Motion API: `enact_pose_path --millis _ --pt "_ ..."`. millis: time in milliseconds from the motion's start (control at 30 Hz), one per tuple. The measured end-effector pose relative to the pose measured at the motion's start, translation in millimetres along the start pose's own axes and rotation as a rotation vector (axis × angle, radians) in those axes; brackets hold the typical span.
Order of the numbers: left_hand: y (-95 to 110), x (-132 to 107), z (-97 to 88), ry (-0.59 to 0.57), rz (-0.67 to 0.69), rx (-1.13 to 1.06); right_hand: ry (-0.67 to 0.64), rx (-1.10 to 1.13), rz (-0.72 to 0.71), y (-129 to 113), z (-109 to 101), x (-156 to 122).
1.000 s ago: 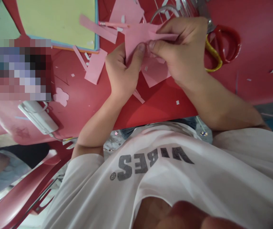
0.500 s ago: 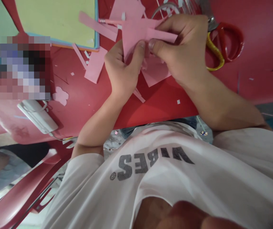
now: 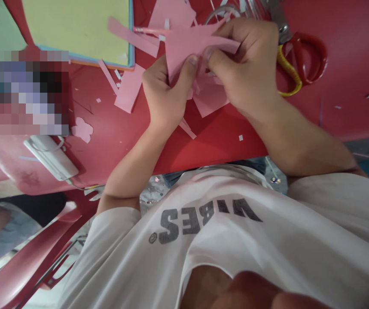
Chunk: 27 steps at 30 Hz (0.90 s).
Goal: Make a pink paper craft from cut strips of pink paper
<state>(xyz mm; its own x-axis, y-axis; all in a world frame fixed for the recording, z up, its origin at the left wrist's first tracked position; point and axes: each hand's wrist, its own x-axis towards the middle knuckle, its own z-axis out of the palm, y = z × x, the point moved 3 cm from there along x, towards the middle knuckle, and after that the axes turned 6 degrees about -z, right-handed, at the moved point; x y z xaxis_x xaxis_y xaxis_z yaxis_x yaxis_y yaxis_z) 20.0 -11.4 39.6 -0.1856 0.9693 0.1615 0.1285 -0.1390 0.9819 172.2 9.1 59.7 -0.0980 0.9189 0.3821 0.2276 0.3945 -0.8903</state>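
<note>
Both hands hold one piece of pink paper [image 3: 182, 43] above the red table. My left hand [image 3: 169, 88] is closed on its left part, the thumb pressed flat on the sheet. My right hand [image 3: 245, 62] pinches the right side, where a narrow strip of the paper sticks out past the thumb. Below the held piece lies another pink paper scrap [image 3: 208, 101], partly covered by the hands. Behind them, a pink pencil [image 3: 148, 30] rests among more pink cuttings. The fingers under the paper are hidden.
Scissors with red and yellow handles [image 3: 311, 58] lie right of my right hand. A stack of coloured paper [image 3: 81, 30] is at the upper left. A pink flower-shaped cutout [image 3: 83, 129] and a white power-bank-like box [image 3: 51, 158] lie leftward. A red chair [image 3: 32, 266] stands lower left.
My right thumb has shifted slightly right along the paper, and the strip beside it now bends more. My left hand has hardly moved.
</note>
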Motion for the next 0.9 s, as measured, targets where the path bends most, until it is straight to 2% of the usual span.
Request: enact_pose_path --millis 167,367,500,567,633,733,800,900 --pt "-4.8 2.9 -2.2 -0.044 -0.065 -0.047 0.012 0.024 -0.006 2.9 1.2 0.2" --pt "-3.5 3.3 -1.4 -0.085 -0.099 0.000 -0.014 -0.008 0.000 6.6 0.7 -1.9" --pt "-7.1 3.2 -3.2 -0.075 -0.085 -0.054 -0.028 0.115 -0.038 9.3 3.0 -2.3" --pt "-11.7 4.7 -4.4 -0.065 -0.092 -0.112 0.015 0.190 -0.081 7.8 3.2 -1.7" --pt "-15.9 6.7 -5.5 -0.021 -0.111 -0.178 0.112 0.223 -0.130 3.5 0.8 -1.5" --pt "-19.1 8.6 -5.5 0.059 -0.155 -0.271 0.207 0.155 -0.141 -4.9 -2.6 -3.6" --pt "-19.8 9.1 -5.7 0.108 -0.180 -0.293 0.158 0.043 -0.115 -9.8 -0.9 -6.6" --pt "-20.3 10.1 -6.9 0.101 -0.165 -0.322 0.033 -0.074 -0.055 -12.0 5.7 -13.0"
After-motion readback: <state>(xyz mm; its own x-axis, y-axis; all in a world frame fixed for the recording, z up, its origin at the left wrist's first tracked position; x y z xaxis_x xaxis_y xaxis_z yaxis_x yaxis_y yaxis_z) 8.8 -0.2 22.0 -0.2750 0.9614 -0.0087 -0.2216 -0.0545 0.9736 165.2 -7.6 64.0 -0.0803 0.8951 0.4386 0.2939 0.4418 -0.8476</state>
